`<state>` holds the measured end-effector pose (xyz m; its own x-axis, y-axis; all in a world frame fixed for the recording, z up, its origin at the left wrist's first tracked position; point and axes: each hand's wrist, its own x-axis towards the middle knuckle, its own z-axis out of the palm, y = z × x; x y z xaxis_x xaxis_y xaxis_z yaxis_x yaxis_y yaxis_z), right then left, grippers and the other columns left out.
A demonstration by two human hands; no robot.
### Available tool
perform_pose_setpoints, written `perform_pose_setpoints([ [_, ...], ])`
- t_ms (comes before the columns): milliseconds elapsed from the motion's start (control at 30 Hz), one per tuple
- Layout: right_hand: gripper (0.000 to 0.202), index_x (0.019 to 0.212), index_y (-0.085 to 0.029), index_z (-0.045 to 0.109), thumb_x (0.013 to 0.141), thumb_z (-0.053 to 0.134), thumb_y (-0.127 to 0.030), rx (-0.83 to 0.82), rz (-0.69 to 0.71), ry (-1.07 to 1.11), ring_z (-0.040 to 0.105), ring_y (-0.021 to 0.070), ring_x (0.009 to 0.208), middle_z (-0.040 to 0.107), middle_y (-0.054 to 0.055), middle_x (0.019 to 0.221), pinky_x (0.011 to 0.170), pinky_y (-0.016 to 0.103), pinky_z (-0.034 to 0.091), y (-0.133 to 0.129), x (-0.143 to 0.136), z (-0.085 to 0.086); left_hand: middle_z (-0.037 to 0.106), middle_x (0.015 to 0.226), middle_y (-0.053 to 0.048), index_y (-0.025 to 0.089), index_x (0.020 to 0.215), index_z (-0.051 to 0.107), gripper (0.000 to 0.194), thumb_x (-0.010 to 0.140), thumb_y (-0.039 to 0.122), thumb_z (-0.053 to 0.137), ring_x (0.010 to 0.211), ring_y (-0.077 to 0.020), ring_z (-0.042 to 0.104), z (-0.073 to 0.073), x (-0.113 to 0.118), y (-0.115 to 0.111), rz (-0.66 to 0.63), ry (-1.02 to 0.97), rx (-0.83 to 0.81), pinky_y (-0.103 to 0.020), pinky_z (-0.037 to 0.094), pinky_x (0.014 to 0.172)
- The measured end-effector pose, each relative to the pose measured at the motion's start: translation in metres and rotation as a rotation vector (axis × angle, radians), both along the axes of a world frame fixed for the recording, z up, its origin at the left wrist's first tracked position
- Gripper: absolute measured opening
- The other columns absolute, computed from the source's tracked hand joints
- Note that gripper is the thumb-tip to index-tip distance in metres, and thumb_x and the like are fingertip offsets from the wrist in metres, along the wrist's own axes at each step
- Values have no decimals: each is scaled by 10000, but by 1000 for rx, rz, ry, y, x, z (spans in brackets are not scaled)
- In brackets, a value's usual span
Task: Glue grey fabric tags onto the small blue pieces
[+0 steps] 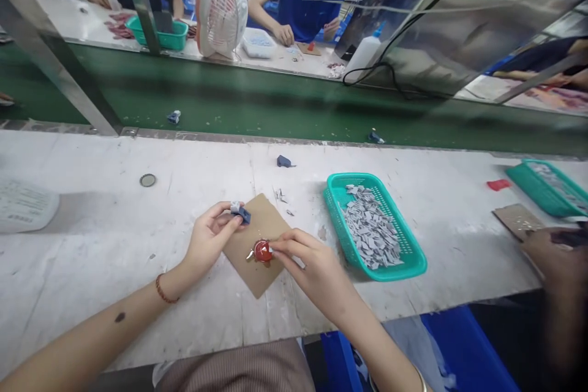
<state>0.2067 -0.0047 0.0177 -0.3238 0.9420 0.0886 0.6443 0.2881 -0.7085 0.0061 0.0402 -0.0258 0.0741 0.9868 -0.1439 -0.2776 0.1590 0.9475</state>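
Observation:
My left hand pinches a small blue-grey plastic part with a light grey piece on its upper side. The part is above the top left edge of a brown cardboard square. On the cardboard sits a round red cap with a shiny, wet-looking surface and clear liquid around it. My right hand has its thumb and fingers together at the cap's right edge, on a small pale piece mostly hidden by the fingertips. To its right stands a green basket holding many small grey pieces.
Another blue-grey part lies near the table's far edge, beyond which runs a green conveyor belt carrying similar parts. A bottle cap and a translucent container are at left. A co-worker's hand is at right.

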Motion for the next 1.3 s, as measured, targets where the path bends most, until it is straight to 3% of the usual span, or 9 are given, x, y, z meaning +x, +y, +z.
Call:
perform_pose_setpoints([
  [267, 216, 961, -249, 752, 951, 537, -273, -6, -1, -78, 655, 227, 844, 677, 82, 913, 755, 385, 544, 1, -9, 5, 716, 989, -64, 181, 947, 679, 224, 790, 330, 736, 897, -195, 699, -6, -3, -1, -31, -63, 75, -343, 564, 876],
  [433, 127, 876, -233, 771, 843, 695, -329, -213, -200, 239, 680, 236, 869, 731, 72, 913, 783, 390, 559, 6, -6, 19, 721, 945, -63, 174, 894, 666, 232, 762, 336, 767, 879, -203, 706, 4, -2, -6, -89, -129, 18, -332, 578, 818],
  [600, 214, 832, -216, 775, 709, 815, -387, -414, -350, 550, 696, 236, 872, 755, 69, 910, 796, 391, 580, 12, -7, 35, 728, 939, -60, 176, 872, 670, 178, 773, 292, 763, 877, -196, 708, 14, 3, -20, -199, -195, -27, -304, 589, 773],
  [900, 110, 850, -210, 776, 777, 765, -292, -404, -209, 558, 704, 204, 813, 741, 66, 909, 710, 327, 613, 11, -30, 51, 741, 874, -49, 169, 893, 662, 159, 799, 264, 747, 827, -189, 719, 22, 3, -33, -270, -297, -50, -299, 595, 747],
  [1300, 54, 819, -212, 761, 810, 711, -230, -256, -168, 304, 687, 205, 867, 730, 57, 875, 803, 348, 561, 6, -37, 60, 738, 885, -28, 175, 912, 680, 160, 788, 235, 761, 805, -151, 712, 17, 3, -37, -225, -329, -41, -264, 585, 782],
])
